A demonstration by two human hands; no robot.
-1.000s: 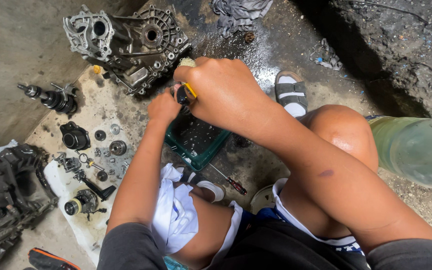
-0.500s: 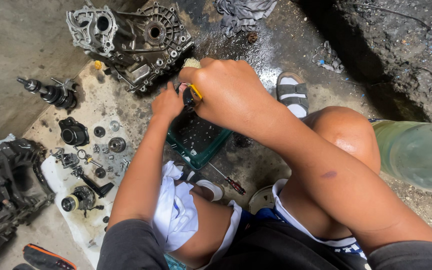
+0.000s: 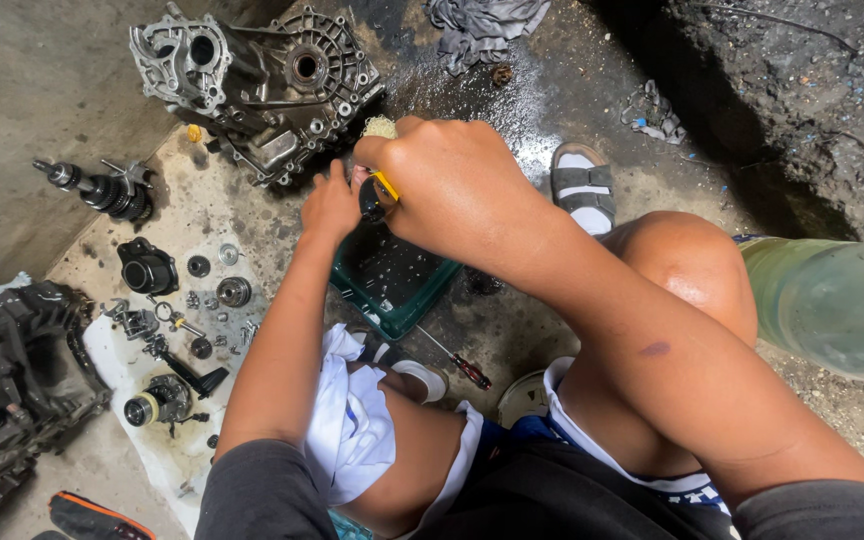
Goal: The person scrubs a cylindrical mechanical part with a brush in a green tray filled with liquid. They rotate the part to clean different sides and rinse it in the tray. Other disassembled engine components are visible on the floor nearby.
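Observation:
My right hand (image 3: 452,180) is closed around a tool with a yellow and black handle (image 3: 384,186), held above a green plastic tray (image 3: 392,280). My left hand (image 3: 330,205) pinches a small dark part right beside the tool's tip. Both hands meet just in front of a large grey metal gearbox casing (image 3: 252,80) lying on the wet concrete floor. What the left fingers hold is too small to identify.
A geared shaft (image 3: 102,190) lies at the left. Small bearings, washers and a round black part (image 3: 147,268) are spread on a white cloth (image 3: 137,350). Another dark housing (image 3: 12,380) sits at the far left. A red-handled screwdriver (image 3: 457,362) lies by my knee; a sandalled foot (image 3: 584,185) is beyond.
Both hands have shifted slightly up toward the casing, staying together over the green tray. The view has moved a little; nothing was let go.

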